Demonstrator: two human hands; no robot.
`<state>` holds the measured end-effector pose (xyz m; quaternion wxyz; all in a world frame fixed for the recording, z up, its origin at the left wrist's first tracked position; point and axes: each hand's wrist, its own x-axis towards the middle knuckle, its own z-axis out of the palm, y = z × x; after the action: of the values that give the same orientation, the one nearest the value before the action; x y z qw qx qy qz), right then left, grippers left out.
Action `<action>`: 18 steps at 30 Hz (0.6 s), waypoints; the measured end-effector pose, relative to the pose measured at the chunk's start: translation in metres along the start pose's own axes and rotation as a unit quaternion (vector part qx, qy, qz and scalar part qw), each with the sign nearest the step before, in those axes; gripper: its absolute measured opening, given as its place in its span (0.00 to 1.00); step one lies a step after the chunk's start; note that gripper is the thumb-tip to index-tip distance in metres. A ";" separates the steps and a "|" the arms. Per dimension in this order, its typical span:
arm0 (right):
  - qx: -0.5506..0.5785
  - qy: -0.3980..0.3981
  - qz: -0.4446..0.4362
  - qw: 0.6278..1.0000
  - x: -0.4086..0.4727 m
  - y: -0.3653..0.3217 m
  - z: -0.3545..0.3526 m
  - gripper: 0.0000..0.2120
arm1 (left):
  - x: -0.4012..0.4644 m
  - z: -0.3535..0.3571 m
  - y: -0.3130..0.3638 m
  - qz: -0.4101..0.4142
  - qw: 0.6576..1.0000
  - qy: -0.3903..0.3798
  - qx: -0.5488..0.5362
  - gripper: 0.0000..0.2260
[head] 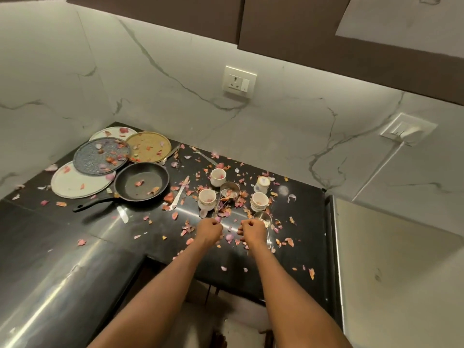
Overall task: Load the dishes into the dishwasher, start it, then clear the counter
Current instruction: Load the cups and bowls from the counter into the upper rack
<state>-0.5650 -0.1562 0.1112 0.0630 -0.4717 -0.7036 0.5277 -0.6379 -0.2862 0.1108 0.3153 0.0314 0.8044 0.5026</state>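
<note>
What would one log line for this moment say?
left hand: curled above counter | right hand: curled, beside steel cup | dishes: unloaded | peels scattered

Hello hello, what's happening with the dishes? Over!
Both hands curled above counter. Plates, pan, cups unloaded. Petals everywhere.

A single wide-angle camera is sitting on the person's head, looking forward and steeply down onto a black counter [288,247] set in a corner of marble wall [175,71]. It is facing the back wall, with the cabinets' [326,28] underside running along the top edge. Both forearms are reaching in from the bottom edge, the left hand [209,229] and right hand [252,231] lying near mid-frame. The wide lens is bending straight edges toward the borders. No second view is sharing the scene.
</note>
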 end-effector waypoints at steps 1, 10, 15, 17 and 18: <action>-0.043 0.021 -0.017 0.999 0.009 -0.001 -0.003 0.09 | 0.006 0.005 0.003 0.000 1.000 -0.005 0.003 0.08; -0.266 0.131 0.144 0.944 0.049 0.015 -0.021 0.31 | 0.043 0.049 0.014 -0.023 0.996 -0.085 0.019 0.10; -0.214 0.127 0.165 0.954 0.052 0.020 -0.015 0.23 | 0.055 0.049 0.015 -0.040 0.991 -0.121 0.039 0.08; -0.176 0.113 0.180 0.961 0.055 0.022 -0.015 0.17 | 0.061 0.046 0.016 -0.047 0.990 -0.128 0.035 0.07; -0.129 0.106 0.194 0.967 0.056 0.022 -0.016 0.15 | 0.063 0.044 0.015 -0.052 0.989 -0.132 0.035 0.08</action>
<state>-0.5735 -0.1045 0.0774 -0.0282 -0.6563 -0.6503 0.3815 -0.6683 -0.2206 0.0800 0.4427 0.0668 0.7735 0.4486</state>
